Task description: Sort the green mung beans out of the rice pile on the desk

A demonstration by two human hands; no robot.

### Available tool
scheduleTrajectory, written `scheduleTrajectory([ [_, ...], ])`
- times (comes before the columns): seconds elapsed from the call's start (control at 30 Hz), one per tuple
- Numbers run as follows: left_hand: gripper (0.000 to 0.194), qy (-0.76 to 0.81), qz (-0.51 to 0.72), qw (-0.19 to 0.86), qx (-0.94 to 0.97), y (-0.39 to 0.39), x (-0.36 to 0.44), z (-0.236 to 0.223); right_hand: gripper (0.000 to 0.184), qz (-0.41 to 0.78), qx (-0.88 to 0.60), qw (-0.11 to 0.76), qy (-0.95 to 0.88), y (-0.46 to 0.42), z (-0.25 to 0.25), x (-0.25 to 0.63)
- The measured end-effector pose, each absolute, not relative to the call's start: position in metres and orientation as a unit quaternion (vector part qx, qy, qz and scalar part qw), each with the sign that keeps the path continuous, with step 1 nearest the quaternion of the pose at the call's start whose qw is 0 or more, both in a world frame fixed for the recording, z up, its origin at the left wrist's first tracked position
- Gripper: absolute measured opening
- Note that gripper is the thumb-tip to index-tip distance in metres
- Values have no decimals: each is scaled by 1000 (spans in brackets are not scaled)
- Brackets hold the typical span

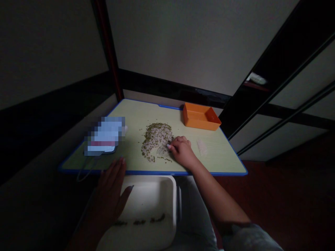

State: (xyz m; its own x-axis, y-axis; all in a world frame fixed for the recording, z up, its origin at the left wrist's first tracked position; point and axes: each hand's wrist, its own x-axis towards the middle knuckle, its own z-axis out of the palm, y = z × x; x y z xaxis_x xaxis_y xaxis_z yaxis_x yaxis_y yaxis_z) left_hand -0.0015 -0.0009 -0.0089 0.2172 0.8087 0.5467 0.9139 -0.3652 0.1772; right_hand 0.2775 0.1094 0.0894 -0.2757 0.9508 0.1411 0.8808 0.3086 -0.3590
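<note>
My right hand [181, 150] rests on the table at the right side of a pile of small green beans mixed with pale, rice-like grains [158, 136]. Its fingers are curled and the thumb points left. A greyish, streaky patch [162, 150] lies beside the thumb; I cannot make out whether it is a thin clear thing in the fingers. My left hand [112, 188], fingers stretched out and thumb apart, is at the table's front edge, over the left side of a white bin [175, 202]. Some dark green beans [139, 221] lie in that bin.
An orange open box [201, 123] stands at the table's back right. A small patch of pale grains [202, 147] lies right of my right hand. At left is a blurred-out device [104, 136] with a cable. The pale green table [222, 157] has a blue rim.
</note>
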Motion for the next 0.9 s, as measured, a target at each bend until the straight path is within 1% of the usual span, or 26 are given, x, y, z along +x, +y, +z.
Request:
scheduleTrajectory([
  [0.23, 71, -561, -284, 82, -773, 0, 0, -10, 19, 117, -564, 182, -797, 109, 89, 278],
  [0.7, 71, -568, -282, 63, -771, -2, 0, -9, 16, 137, -543, 172, -811, 106, 92, 277],
  [0.9, 72, -566, -282, 65, -772, 0, -2, -12, 18, 142, -525, 171, -821, 106, 90, 278],
])
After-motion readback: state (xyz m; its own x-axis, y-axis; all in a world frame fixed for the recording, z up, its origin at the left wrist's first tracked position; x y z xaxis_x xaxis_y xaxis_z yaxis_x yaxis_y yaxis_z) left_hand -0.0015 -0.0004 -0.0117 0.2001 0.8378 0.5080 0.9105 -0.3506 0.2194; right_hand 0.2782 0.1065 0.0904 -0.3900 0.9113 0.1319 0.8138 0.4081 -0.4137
